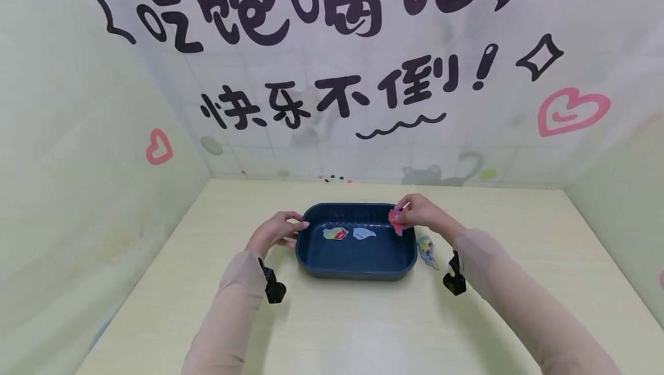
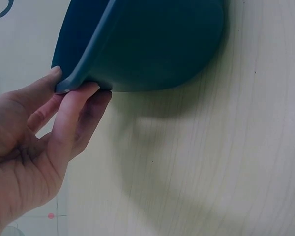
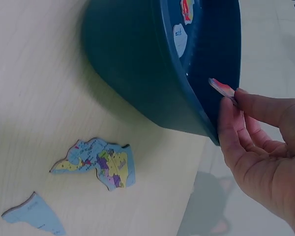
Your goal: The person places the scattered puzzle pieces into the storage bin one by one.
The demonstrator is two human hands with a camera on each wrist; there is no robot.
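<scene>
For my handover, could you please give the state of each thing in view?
Blue tub: upright on the tabletop
Left hand: gripping the tub
Right hand: pinching red puzzle piece
Red puzzle piece: held at tub's right end
Multicoloured piece: lying in tub
Pale blue piece: lying in tub
Map pieces: lying beside tub

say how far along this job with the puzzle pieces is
Looks done: a red-and-yellow piece and a pale piece lie inside the blue bin. In hand: the right hand pinches a reddish piece at the bin's right end; the left hand grips its left side. Apparently left, if the bin is collecting them: at least one map-printed piece and a light blue piece on the table outside it.
</scene>
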